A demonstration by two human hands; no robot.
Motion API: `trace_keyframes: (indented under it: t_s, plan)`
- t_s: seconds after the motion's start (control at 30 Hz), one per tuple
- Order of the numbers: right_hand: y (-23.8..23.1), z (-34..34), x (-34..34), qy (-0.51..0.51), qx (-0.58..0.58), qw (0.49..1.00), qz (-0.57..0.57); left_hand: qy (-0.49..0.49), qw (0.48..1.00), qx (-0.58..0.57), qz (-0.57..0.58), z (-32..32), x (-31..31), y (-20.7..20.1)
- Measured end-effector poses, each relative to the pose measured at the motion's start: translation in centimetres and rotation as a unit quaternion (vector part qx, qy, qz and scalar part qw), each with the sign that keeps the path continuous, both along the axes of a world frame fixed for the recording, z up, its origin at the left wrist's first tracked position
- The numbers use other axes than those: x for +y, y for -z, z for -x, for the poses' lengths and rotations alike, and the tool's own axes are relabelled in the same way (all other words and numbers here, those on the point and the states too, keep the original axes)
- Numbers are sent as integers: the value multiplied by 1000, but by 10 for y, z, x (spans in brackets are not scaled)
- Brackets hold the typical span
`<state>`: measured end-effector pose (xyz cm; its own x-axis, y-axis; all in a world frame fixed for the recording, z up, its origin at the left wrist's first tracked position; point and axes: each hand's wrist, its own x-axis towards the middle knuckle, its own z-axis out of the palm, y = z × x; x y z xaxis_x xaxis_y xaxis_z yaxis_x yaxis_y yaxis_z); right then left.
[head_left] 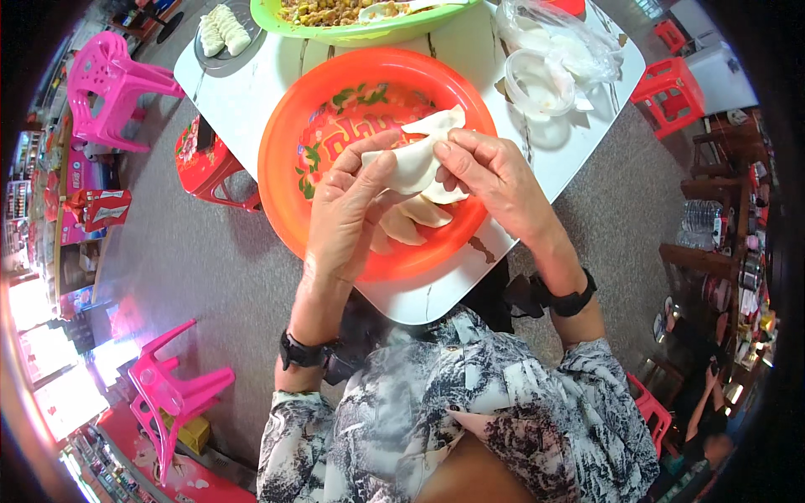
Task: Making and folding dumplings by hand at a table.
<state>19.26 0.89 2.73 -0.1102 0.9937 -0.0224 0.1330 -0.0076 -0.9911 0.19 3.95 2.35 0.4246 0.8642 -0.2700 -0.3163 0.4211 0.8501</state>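
Your left hand and your right hand make two, mid-frame. You've got one orange-red basin there, one green bowl up top, one round tub upper right, two pink chairs on the left side, and at least four dumplings mid-frame; overlap blurs the exact number.

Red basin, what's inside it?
The basin holds several dumplings; its printed bottom shows beside them. The left hand, right hand and held dumpling hide part of the inside, so what lies beneath can't be seen.

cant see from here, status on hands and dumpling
Left hand, right hand pinching one folded dumpling. Held over red basin, more dumplings inside. Nothing visibly in the way.
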Motion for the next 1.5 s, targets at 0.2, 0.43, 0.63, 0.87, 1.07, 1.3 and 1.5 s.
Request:
trace_keyframes:
  t_s: [0.2, 0.43, 0.63, 0.87, 1.07, 1.3, 1.5]
  plan:
    - [-6, -27, 47, -53, -31, 995, 74, 31, 998, 30, -36, -7, 47, 0]
    - [17, -40, 89, -44, -54, 997, 46, 42, 999, 29, -5, -22, 92, 19]
    - [31, -40, 101, -43, -124, 987, 88, 103, 984, 143, -39, -23, 94, 21]
    - [29, -36, 109, -34, -187, 978, 84, 91, 969, 212, -90, -25, 100, 29]
    - [33, -41, 114, -29, -217, 973, 76, 133, 959, 221, -113, -30, 96, 25]
    - [24, -41, 112, -39, -225, 970, 80, 129, 931, 269, -210, -30, 89, 30]
    - [29, -40, 109, -16, -299, 953, 47, 145, 928, 286, -187, -30, 91, 27]
